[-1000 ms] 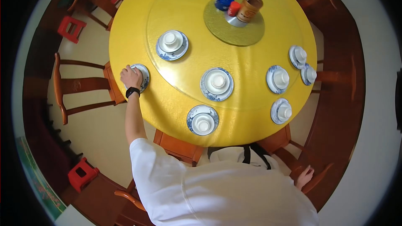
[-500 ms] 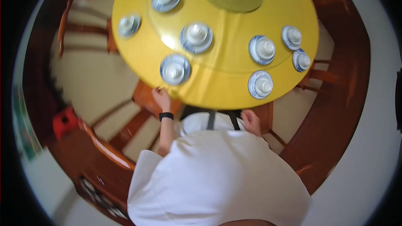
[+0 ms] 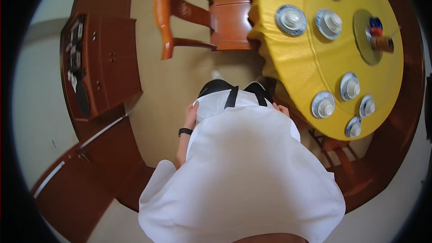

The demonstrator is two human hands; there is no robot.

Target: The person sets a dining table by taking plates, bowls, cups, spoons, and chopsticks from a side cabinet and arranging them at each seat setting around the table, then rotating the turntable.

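My left hand (image 3: 191, 114), with a black band on the wrist, hangs at my left side against the hem of my white shirt (image 3: 256, 162). Its fingers are mostly hidden, and nothing shows in it. My right hand (image 3: 282, 109) is low at my right side, beside the shirt and close to the edge of the yellow-covered round table (image 3: 288, 69). Its fingers are loosely apart with nothing visible in them. The nearest place setting to it is a white cup on a blue-rimmed plate (image 3: 323, 104).
More cup-and-plate settings, such as a stacked one (image 3: 291, 20), stand around the table. A glass turntable (image 3: 362, 40) carries a brown container (image 3: 382, 44). A wooden chair (image 3: 231, 24) is ahead. A wooden cabinet (image 3: 112, 58) stands left, with tiled floor (image 3: 157, 94) between.
My view has turned left, so the table now lies to the right and the cabinet shows. My left hand has dropped from the table edge to my side.
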